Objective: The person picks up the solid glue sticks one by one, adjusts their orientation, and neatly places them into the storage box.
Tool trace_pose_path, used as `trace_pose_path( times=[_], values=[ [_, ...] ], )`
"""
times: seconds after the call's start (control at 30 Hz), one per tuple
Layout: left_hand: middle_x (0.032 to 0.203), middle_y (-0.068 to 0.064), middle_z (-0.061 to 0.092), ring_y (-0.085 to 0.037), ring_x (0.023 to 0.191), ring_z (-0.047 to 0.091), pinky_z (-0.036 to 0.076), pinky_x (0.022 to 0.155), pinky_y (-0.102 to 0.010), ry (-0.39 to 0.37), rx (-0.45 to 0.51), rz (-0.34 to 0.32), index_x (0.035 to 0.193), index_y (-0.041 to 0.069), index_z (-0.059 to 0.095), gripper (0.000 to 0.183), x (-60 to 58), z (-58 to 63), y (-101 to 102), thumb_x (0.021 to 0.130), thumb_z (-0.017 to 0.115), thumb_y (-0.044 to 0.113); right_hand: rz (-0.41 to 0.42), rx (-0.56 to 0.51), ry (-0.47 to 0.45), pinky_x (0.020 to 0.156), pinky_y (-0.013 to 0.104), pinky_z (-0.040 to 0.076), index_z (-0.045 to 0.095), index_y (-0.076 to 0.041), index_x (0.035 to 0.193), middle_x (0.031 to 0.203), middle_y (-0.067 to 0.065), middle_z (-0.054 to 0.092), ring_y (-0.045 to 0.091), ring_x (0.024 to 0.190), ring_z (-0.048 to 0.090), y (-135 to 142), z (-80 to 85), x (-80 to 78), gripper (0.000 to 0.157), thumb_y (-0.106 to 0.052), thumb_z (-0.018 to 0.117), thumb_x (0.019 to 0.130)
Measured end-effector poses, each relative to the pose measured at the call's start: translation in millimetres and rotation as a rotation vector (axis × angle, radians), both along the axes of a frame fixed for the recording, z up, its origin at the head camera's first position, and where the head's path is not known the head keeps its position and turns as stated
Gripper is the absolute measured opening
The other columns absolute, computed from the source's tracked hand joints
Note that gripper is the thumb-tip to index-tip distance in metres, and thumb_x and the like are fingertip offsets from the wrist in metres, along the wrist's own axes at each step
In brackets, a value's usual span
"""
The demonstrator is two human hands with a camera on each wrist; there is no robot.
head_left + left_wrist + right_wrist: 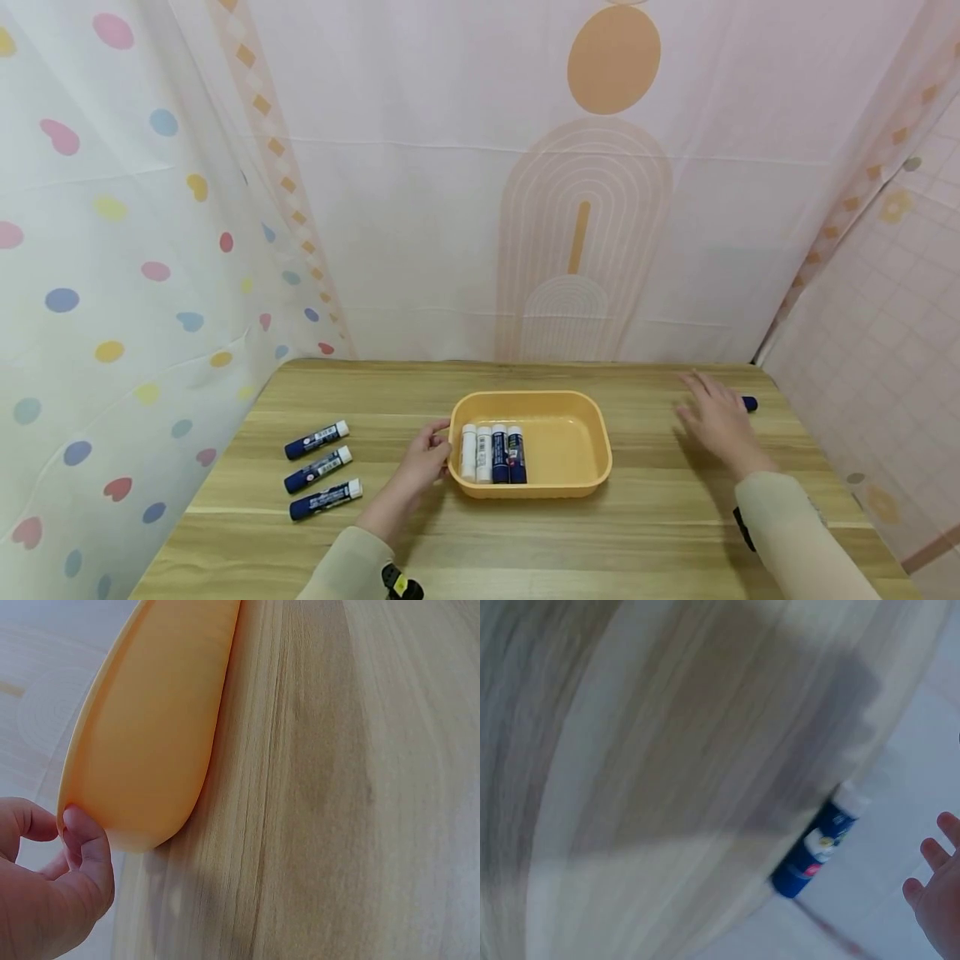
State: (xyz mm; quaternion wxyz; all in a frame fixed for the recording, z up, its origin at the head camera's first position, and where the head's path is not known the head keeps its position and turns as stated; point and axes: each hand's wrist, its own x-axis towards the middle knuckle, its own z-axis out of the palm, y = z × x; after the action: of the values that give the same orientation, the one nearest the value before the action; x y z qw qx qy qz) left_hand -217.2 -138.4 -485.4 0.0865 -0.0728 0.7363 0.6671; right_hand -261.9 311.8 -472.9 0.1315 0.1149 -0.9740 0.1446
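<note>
left hand (427,454) pinches the tub (564,450) at nine o'clock, likely steadying it; right hand (718,419), spread, empty, hovers by the three-o'clock stick (811,851).

Bright, even head view, dimmer wrist views, tabletop (630,900) softly shadowed, slight blur in right wrist view

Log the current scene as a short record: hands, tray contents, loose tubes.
Left hand: pinches the rim of the orange tray
Right hand: holds nothing, near one blue tube
In tray: four tubes side by side, left half; two show white, two dark blue
Loose at left: three white-capped tubes
</note>
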Motion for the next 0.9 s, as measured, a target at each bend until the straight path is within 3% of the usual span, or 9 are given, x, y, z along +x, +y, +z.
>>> trace_pose_path(
  times=[0.23, 0.5, 0.9],
  values=[
    [0.093, -0.006, 0.039, -0.013, 0.068, 0.045, 0.043, 0.058, -0.024, 0.004, 0.003, 0.003, 0.139, 0.000, 0.038, 0.053, -0.8, -2.0, 0.9, 0.086, 0.044, -0.002, -0.079, 0.019, -0.111, 0.094, 0.071, 0.027, 0.039, 0.001, 0.139, 0.139, 0.028, 0.038, 0.052, 0.122, 0.035, 17.4, -5.3, -5.6, 0.057, -0.018, 0.060, 0.089],
    [0.093, -0.006, 0.040, -0.013, 0.069, 0.045, 0.043, 0.059, -0.025, 0.007, 0.005, 0.003, 0.138, 0.001, 0.039, 0.054, -1.7, -2.2, 0.1, 0.085, 0.044, -0.001, -0.148, 0.063, -0.300, 0.094, 0.075, 0.023, 0.035, 0.004, 0.140, 0.141, 0.033, 0.032, 0.053, 0.127, 0.026, 30.9, -6.9, -7.2, 0.050, -0.013, 0.045, 0.094],
    [0.093, -0.006, 0.040, -0.013, 0.069, 0.044, 0.042, 0.058, -0.024, 0.000, 0.001, 0.011, 0.139, 0.001, 0.037, 0.055, 0.7, 1.1, 0.4, 0.085, 0.044, -0.001, -0.142, 0.107, -0.369, 0.095, 0.074, 0.023, 0.037, 0.007, 0.138, 0.138, 0.035, 0.033, 0.055, 0.126, 0.026, 29.6, -3.3, -8.4, 0.046, -0.005, 0.044, 0.093]
  ],
)
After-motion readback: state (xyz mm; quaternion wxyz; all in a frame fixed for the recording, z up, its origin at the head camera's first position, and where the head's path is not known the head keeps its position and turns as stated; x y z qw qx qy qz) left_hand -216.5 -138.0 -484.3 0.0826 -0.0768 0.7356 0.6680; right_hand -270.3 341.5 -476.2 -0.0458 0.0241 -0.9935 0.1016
